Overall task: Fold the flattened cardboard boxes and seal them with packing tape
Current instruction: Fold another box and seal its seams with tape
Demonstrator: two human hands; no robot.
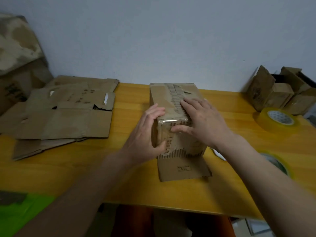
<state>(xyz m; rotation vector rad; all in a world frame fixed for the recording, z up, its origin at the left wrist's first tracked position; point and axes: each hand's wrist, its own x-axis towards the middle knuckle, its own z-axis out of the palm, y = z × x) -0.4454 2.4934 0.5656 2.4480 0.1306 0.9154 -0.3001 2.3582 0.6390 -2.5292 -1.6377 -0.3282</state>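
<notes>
1. The folded box (pixel 176 117) stands mid-table on the yellow table (pixel 130 177), with one flap splayed flat toward the near edge. A glossy strip of tape (pixel 172 121) crosses its near top edge.
2. The left hand (pixel 147 135) cups the box's left near corner, fingers curled loosely against the side. The right hand (pixel 203 120) lies flat, fingers straight, across the top seam and over the edge.
3. My reading: the tape is being smoothed. Press from the seam outward and down the near face, the left hand bracing so the box cannot slide.
4. A tape roll (pixel 277 119) sits at the right; another roll (pixel 275 164) lies nearer, partly hidden by the forearm.
5. Flattened boxes (pixel 65 115) wait at the left; finished boxes (pixel 280 93) stand far right.
</notes>
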